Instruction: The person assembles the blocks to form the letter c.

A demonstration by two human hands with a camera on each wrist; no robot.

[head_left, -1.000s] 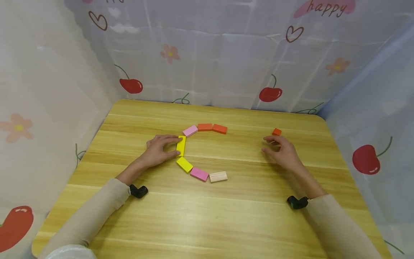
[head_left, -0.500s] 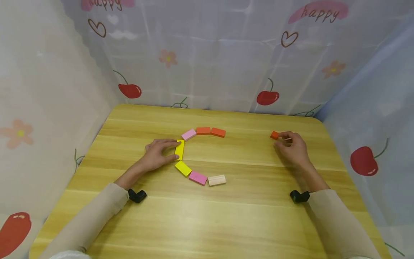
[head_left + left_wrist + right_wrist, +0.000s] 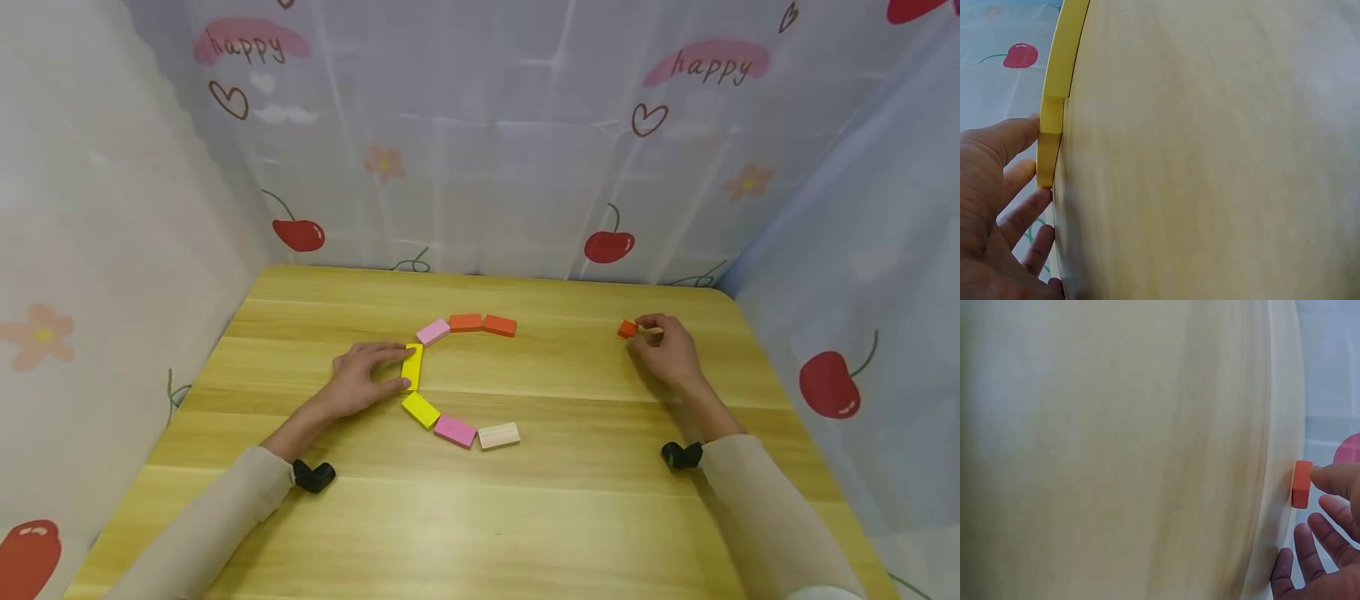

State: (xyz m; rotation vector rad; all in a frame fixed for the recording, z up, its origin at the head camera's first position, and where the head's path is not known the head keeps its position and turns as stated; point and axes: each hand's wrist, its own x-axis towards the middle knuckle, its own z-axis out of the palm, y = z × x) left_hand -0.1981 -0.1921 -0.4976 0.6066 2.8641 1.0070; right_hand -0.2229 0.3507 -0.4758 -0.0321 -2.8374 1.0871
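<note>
On the wooden table (image 3: 525, 517) several flat blocks lie in an open ring. My left hand (image 3: 358, 377) pinches the upright yellow block (image 3: 412, 367) on the ring's left side, with a finger at its far end and the thumb at its near end. The left wrist view shows the fingers (image 3: 1004, 140) against the yellow block (image 3: 1047, 150). Far to the right, my right hand (image 3: 663, 350) touches a small orange block (image 3: 627, 329) lying alone. In the right wrist view one fingertip (image 3: 1332, 478) rests on the orange block (image 3: 1301, 484) and the other fingers are loosely curled, apart from it.
The ring also holds a pink block (image 3: 432, 332), two orange-red blocks (image 3: 466, 322) (image 3: 499, 325), a second yellow block (image 3: 420, 409), another pink block (image 3: 455, 431) and a pale wooden block (image 3: 498, 435). Printed curtains (image 3: 480, 167) close in the table's back and sides.
My right hand has reached forward to the lone orange block and now touches it. The left hand has stayed on the yellow block. The head view has tilted upward.
</note>
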